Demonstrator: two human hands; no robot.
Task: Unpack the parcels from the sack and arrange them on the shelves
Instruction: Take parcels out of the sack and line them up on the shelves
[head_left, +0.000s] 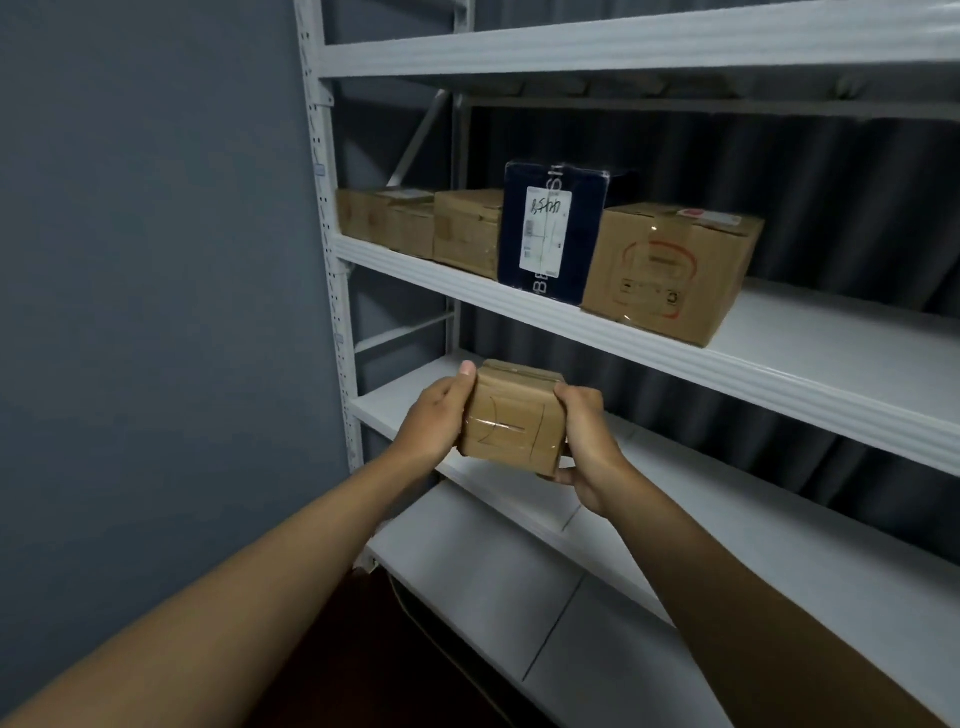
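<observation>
Grey wall (156, 260) at left, then the white shelf rack (675, 332). Left hand (434, 415) grips the left side of a small taped cardboard parcel (511, 421), thumb up along its edge. Right hand (584, 436) grips its right side, fingers curled under. The parcel is held in the air in front of the second shelf (727, 499). On the shelf above: brown boxes (410, 221), a dark blue parcel (550, 234) standing upright, a bigger brown box (670, 270) at right.
</observation>
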